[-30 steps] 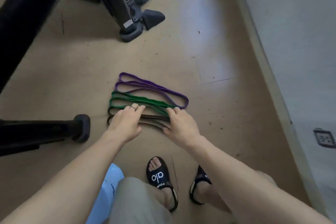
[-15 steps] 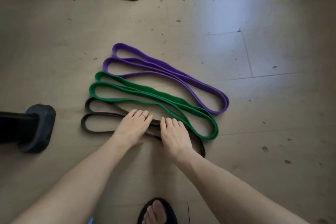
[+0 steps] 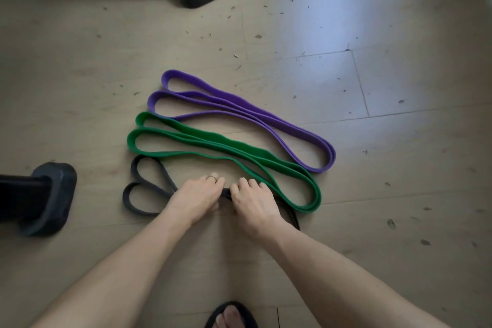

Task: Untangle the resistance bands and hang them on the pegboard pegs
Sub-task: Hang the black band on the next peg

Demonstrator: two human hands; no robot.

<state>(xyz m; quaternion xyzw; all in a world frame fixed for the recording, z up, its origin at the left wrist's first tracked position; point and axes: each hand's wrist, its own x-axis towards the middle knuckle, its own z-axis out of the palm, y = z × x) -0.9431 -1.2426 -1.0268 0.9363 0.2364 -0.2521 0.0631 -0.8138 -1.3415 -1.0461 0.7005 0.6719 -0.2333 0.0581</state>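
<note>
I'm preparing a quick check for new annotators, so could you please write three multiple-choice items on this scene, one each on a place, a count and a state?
1. Where does the green band lie?
A. Between the purple band and the black band
B. On a peg
C. Beyond the purple band

2. How many bands are on the floor?
A. Two
B. Three
C. Five

3. What are the hands doing?
A. Both grip the black band
B. Both hang idle
C. One lifts the purple band

Answers:
1. A: the green band lies nearer than the purple band and beyond the black band.
2. B: purple, green and black lie on the floor.
3. A: the left hand and right hand curl their fingers around the black band at its middle.
</note>
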